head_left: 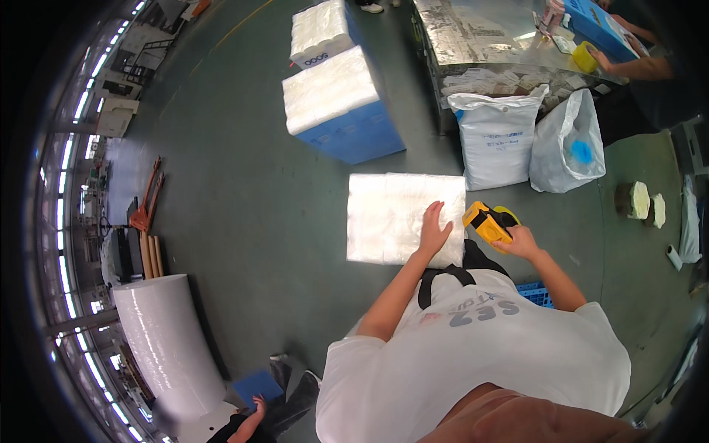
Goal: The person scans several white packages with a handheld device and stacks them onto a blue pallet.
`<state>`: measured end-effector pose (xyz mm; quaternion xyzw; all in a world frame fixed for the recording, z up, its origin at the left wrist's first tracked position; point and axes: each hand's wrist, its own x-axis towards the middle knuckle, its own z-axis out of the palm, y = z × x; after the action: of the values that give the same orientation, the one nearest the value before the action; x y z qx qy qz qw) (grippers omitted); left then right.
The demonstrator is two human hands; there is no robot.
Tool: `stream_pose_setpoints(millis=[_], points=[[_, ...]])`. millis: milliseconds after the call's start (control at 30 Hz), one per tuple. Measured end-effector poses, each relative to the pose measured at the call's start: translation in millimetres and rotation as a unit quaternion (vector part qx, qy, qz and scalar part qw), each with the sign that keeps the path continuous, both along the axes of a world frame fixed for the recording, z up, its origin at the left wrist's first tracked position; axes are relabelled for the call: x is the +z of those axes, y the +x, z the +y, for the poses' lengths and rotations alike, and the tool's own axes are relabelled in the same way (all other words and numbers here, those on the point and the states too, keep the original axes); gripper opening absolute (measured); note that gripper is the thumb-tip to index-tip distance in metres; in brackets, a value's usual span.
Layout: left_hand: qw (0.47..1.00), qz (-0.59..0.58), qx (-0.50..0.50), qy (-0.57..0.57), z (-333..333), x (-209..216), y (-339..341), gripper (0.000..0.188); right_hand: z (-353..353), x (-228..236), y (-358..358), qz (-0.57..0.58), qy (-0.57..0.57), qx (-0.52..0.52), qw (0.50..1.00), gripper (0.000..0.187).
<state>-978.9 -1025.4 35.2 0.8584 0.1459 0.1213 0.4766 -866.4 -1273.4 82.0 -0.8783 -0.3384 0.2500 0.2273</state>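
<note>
A block of white items wrapped in clear film (388, 218) sits directly in front of me, its glossy top facing up. My left hand (434, 230) rests on the right part of that top, fingers stretched out and thumb apart. In my right hand (519, 242) is a yellow and black tape dispenser (486, 223) with a yellow roll of tape. Its front end is beside the right edge of the block; whether it touches is hard to make out.
Ahead stand two more wrapped stacks with blue sides (347, 133). Two white sacks (502, 140) lean by a metal-topped table (480, 37), where another person's hand touches yellow tape. A large white roll (166, 343) and an orange pallet jack (144, 210) are left; another person sits lower left.
</note>
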Motion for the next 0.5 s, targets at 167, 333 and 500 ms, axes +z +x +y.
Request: stream_pose_setpoints(millis=[167, 333, 500], points=[[0.839, 0.094, -0.097, -0.527, 36.2, 25.2, 10.7, 0.038, 38.8, 26.5, -29.4, -0.009, 0.090, 0.068, 0.994, 0.052], [0.839, 0.145, -0.039, -0.522, 82.4, 53.1, -34.4, 0.030, 92.9, 50.4, -54.2, 0.117, 0.009, 0.066, 0.991, 0.051], [0.696, 0.137, -0.023, -0.704, 131.9, 42.3, -96.1, 0.035, 142.8, 57.7, -74.0, 0.200, -0.007, 0.118, 0.973, 0.049]])
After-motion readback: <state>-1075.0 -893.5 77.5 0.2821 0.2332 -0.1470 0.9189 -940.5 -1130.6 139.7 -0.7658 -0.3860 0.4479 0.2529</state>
